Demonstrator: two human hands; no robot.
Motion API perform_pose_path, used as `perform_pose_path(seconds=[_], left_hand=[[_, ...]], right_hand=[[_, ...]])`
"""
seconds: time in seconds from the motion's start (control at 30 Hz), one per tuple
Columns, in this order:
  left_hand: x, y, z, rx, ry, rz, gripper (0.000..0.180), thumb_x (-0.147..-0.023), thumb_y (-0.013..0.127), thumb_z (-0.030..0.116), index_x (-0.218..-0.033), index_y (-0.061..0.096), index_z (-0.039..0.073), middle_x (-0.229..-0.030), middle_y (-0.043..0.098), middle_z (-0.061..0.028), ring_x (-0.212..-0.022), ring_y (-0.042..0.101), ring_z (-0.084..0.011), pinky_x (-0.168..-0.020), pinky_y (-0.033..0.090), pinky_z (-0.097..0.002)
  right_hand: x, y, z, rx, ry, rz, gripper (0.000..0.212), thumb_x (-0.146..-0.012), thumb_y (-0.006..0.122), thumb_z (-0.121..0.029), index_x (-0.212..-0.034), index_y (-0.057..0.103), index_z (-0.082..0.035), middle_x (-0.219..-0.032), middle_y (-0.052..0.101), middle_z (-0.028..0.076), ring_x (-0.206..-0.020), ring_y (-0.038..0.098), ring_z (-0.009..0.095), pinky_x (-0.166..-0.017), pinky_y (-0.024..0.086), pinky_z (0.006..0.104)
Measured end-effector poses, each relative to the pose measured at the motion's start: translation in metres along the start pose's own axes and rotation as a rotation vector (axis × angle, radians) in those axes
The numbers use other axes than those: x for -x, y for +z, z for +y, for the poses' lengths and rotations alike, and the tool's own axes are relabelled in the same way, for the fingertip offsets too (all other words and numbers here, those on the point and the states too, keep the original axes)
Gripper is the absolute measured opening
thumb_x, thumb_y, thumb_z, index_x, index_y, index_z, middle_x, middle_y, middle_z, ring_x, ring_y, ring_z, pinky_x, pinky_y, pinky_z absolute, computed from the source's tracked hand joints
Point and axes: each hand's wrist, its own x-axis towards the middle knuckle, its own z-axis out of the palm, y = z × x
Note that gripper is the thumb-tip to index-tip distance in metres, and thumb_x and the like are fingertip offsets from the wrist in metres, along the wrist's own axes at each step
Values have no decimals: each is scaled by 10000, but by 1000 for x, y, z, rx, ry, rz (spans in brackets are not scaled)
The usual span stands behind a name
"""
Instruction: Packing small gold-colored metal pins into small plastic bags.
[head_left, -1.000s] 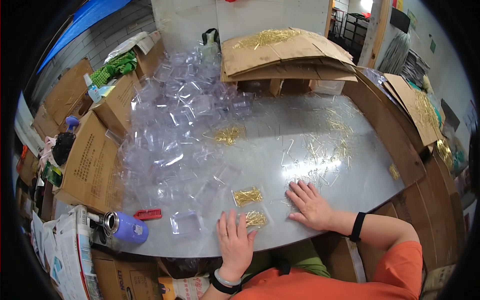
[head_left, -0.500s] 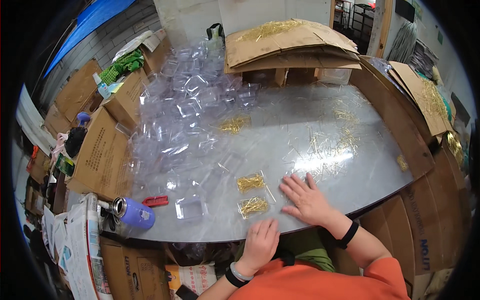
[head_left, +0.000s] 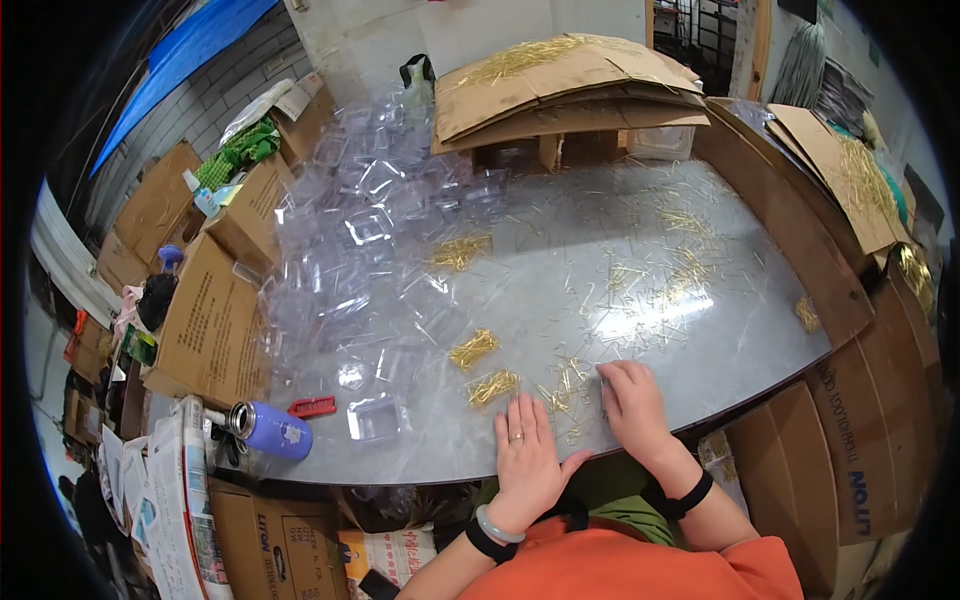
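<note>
My left hand (head_left: pixel 527 455) lies flat near the table's front edge, fingers stretched out and a ring on one of them. Just beyond its fingertips is a small heap of gold wire hooks (head_left: pixel 493 388), with a second heap (head_left: pixel 473 349) behind it; whether clear boxes lie under them is hard to see. My right hand (head_left: pixel 635 410) rests on the tabletop, its fingers bent loosely and no object visible in them. Between both hands lies a loose spread of gold hooks (head_left: pixel 570 385). More hooks (head_left: pixel 650 300) are scattered farther back.
Clear plastic boxes (head_left: pixel 370 230) pile up on the left; one box (head_left: pixel 373 418) stands apart near the front. A purple bottle (head_left: pixel 275 430) and red tool (head_left: pixel 312 406) are beside it. Cardboard (head_left: pixel 570 90) rises at the back, and a cardboard wall (head_left: pixel 790 230) borders the right.
The two near heaps have shifted left and slightly back. My left hand has come forward onto the table. My right hand's fingers have bent, and loose hooks now lie to its left.
</note>
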Motion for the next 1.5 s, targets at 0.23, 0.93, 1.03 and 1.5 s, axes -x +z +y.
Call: perform_pose_path(seconds=[0.23,0.93,1.03,1.5], left_hand=[[-25,9,10,-24,-59,-17,1133,-860,654,683,-1499,308,-187,-1561,338,-373,-1489,290,-484,-1225,184,-593],[-35,20,-2,5,-15,62,669,-988,634,324,-1472,428,-89,-1535,434,-258,-1447,394,-398,-1199,284,-553],[-31,9,-6,46,7,26,613,-997,619,278,-1471,446,-70,-1545,436,-235,-1449,401,-377,-1197,291,-550],[-15,-5,-22,74,143,2,536,-994,620,216,-1466,495,-6,-1520,494,-173,-1415,450,-378,-1192,309,-541]], right_hand=[[-16,-6,9,-173,-45,-242,301,-905,598,-1,-1202,649,2,-1140,659,219,-1024,642,433,-893,536,479],[-86,-4,45,36,-36,-327,225,-891,631,-83,-1094,670,7,-1100,631,210,-992,662,440,-890,552,492],[-84,-11,19,81,9,-416,258,-891,668,-114,-1127,662,-11,-1090,634,196,-1000,663,421,-875,555,477],[-88,8,47,91,-197,-228,255,-872,680,-73,-1120,657,-19,-1055,641,195,-1001,655,413,-854,548,478]])
